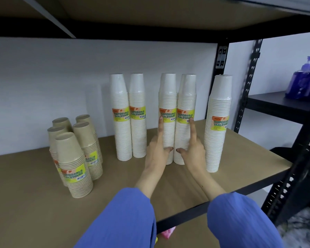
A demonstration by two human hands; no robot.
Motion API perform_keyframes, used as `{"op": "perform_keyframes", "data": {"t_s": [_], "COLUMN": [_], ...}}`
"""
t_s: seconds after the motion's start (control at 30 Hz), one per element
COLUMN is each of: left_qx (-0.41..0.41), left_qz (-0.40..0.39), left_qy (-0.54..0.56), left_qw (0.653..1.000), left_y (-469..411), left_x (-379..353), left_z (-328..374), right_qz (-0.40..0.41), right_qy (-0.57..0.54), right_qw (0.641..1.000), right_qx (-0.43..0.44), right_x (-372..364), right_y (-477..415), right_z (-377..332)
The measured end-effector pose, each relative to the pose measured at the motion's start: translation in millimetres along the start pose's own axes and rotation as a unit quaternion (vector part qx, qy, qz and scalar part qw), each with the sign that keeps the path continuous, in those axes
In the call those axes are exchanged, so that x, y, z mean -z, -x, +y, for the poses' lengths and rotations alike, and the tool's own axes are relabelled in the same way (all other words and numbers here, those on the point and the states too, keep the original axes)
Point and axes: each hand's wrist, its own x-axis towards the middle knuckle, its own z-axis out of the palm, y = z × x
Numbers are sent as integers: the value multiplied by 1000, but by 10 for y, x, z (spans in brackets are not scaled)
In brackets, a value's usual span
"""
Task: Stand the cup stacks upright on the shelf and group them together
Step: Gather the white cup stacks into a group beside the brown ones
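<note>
Five tall white cup stacks stand upright on the brown shelf, each with a yellow-green label. Two stand touching at the back centre. The middle pair stands side by side, a hand on each. My left hand presses the left one's side, index finger stretched up. My right hand holds the right one the same way, and the thumbs almost meet in front. The fifth white stack stands alone near the shelf's right edge. Several shorter brown cup stacks cluster upright at the left.
A black shelf post rises at the back right, and the upper shelf board hangs close above the stack tops. Blue pump bottles sit on a neighbouring rack to the right. Something pink shows below the front edge.
</note>
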Motion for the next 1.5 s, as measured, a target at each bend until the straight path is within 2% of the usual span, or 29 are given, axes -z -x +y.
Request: {"op": "perform_keyframes", "data": {"t_s": [0.13, 0.4, 0.57, 1.07, 1.5], "left_qx": [-10, 52, 64, 77, 86], "left_qz": [32, 73, 96, 128, 138], "left_qy": [2, -44, -59, -35, -38], "left_qw": [999, 995, 992, 988, 986], "left_y": [155, 357, 391, 414, 427], "left_x": [147, 686, 874, 715, 643], "left_z": [-68, -314, -431, -530, -561], "right_qz": [-3, -59, -81, -89, -90], "right_qy": [-32, -88, -110, -100, -137], "right_qw": [999, 993, 989, 990, 986], "right_qx": [5, 60, 63, 38, 35], "right_x": [-14, -176, -337, -476, -636], "right_y": [96, 225, 298, 299, 266], "right_z": [-100, -563, -723, -614, -575]}}
